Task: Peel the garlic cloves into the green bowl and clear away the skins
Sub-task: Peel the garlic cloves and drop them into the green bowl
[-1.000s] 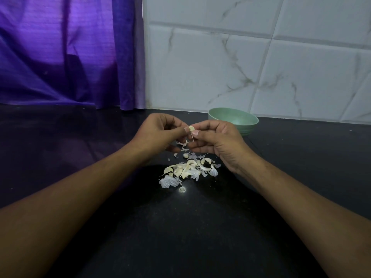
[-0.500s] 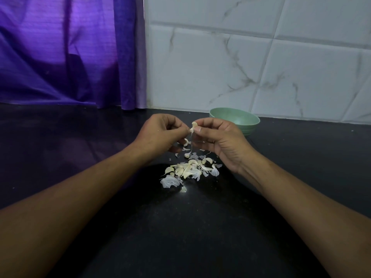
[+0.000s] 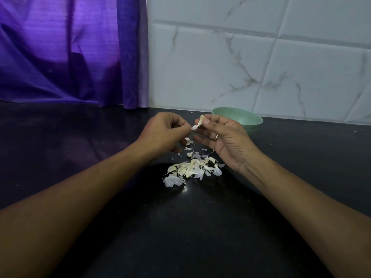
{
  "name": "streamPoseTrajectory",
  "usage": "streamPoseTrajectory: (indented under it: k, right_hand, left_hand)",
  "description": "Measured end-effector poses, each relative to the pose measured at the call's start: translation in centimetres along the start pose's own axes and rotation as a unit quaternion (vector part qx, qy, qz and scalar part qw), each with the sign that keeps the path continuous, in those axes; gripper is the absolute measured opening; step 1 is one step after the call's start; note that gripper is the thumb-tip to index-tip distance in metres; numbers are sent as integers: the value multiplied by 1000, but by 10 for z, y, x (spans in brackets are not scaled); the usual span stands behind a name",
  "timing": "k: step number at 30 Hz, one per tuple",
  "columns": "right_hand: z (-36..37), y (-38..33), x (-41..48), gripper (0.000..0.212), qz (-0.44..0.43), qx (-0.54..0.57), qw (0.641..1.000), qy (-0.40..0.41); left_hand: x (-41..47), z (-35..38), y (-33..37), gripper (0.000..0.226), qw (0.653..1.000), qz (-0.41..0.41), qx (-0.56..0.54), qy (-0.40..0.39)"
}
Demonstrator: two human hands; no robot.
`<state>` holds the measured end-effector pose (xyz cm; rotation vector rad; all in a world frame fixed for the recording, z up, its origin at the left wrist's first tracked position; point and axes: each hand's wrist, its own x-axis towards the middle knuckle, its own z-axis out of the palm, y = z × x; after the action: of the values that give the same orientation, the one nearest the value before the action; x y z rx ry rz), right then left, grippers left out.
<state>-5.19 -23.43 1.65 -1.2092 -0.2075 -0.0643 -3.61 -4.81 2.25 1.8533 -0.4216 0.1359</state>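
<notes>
Many papery skins and pale curved cloves make a heap (image 3: pixel 190 170) on the dark speckled surface (image 3: pixel 190 237) below our hands. Our right hand (image 3: pixel 228 143) pinches a garlic clove (image 3: pixel 201 118) in its fingers; our left hand (image 3: pixel 160 133) pinches its loose skin (image 3: pixel 194 127). The round green bowl (image 3: pixel 247 119) stands behind, partly hidden by the right hand.

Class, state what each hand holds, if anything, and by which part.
The right hand pinches a pale garlic clove near its top; the left hand pinches the free end of its peeling skin.
</notes>
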Motion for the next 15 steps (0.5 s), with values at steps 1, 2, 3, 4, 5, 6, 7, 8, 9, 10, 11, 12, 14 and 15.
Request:
streamPoseTrajectory:
  k: [1,2,3,4,5,6,7,8,9,10,11,12,14,15]
  right_hand:
    - [0,0,0,11,-3,5,1000,4]
    - [1,1,0,10,-6,9,1000,8]
    - [1,2,0,9,-9,8,1000,10]
    - [2,2,0,8,-11,7,1000,12]
    - [2,2,0,8,-15,11,1000,13]
    - [1,1,1,9,-20,22,999,18]
    - [-1,-2,1,11,-27,37,999,26]
    - [-3,-5,2,12,-35,49,998,36]
    - [-6,-8,3,13,-42,50,997,45]
    - [-8,-9,3,12,-46,39,997,51]
    - [-9,-9,3,11,-46,17,997,53]
    - [-8,-7,2,11,-44,-7,998,51]
    - [-7,-2,0,19,-38,-49,997,40]
    - [-7,0,-1,22,-37,-68,996,34]
  left_hand:
    - [0,0,1,13,1000,1,5,-1]
    - [0,0,1,13,1000,2,10,-2]
    - [0,0,2,13,1000,3,14,-1]
    - [0,0,2,13,1000,3,19,0]
    - [0,-1,2,13,1000,4,27,4]
    - [0,-1,2,13,999,5,41,7]
    - [0,-2,0,12,998,5,61,10]
    - [0,-3,-1,12,997,5,79,9]
    - [-1,-4,-3,11,996,4,93,7]
    - [-1,-6,-6,10,995,8,103,6]
    - [0,-7,-7,10,994,16,112,8]
    - [0,-8,-9,9,992,26,120,13]
    - [1,-8,-9,9,990,43,131,19]
    - [1,-7,-9,9,989,50,137,21]
